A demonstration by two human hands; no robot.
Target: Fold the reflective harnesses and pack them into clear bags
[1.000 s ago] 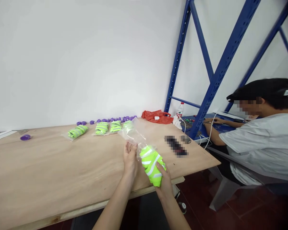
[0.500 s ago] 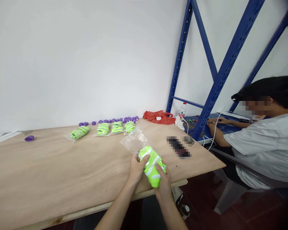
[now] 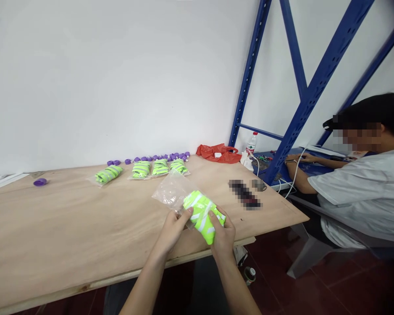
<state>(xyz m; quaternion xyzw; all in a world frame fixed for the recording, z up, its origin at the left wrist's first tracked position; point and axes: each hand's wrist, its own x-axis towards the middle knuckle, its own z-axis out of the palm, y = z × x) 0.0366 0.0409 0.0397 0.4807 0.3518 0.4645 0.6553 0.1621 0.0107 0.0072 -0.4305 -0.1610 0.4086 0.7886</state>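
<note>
A folded neon-green bundle with silvery stripes (image 3: 202, 214) is held over the table's front edge, partly inside a clear plastic bag (image 3: 172, 190). My left hand (image 3: 174, 227) pinches the bag at the bundle's left side, thumb on top. My right hand (image 3: 223, 232) grips the bundle's lower right part, its thumb pressing on the front. Several similar green bundles in clear bags, one of them at the left (image 3: 108, 174) and another further right (image 3: 141, 169), lie towards the back of the table.
Purple round pieces (image 3: 166, 156) line the wall; a purple ring (image 3: 40, 182) lies left. A red plastic bag (image 3: 218, 153), a bottle (image 3: 251, 143) and a blurred dark object (image 3: 244, 194) are to the right. Beyond blue shelf posts (image 3: 310, 87), a person (image 3: 364, 183) sits working.
Both hands have shifted slightly left with the bundle, which is more tilted and seems further into the bag. My left hand has moved away from my right. The view has shifted a little.
</note>
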